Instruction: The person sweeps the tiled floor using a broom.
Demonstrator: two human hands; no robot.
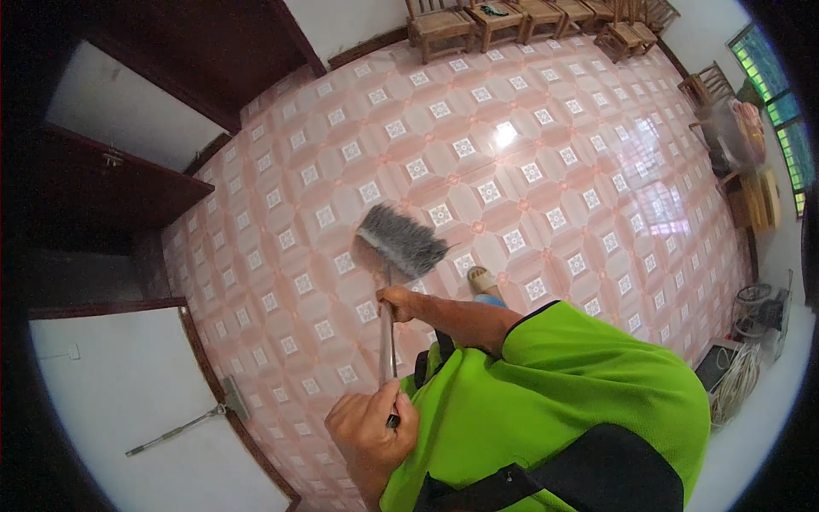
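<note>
A long-handled broom with dark grey bristles point(404, 242) lies across the middle of the view, its head over the tiled floor point(531, 173). My right hand point(398, 303) is closed around the lower part of the silvery handle point(386, 349), just below the broom head in the picture. Nearer my body, my left hand point(374, 422) grips the handle close to its dark top end. A foot in a light sandal point(480, 280) shows right of the bristles. Whether the bristles touch the floor is hard to tell.
Wooden chairs point(441, 24) line the far wall. A dark red door point(121, 173) stands at the left, with a flat mop point(178, 431) leaning on the wall below. At the right are a chair with cloths point(748, 128), a wheeled metal frame point(758, 313) and coiled cable point(736, 384).
</note>
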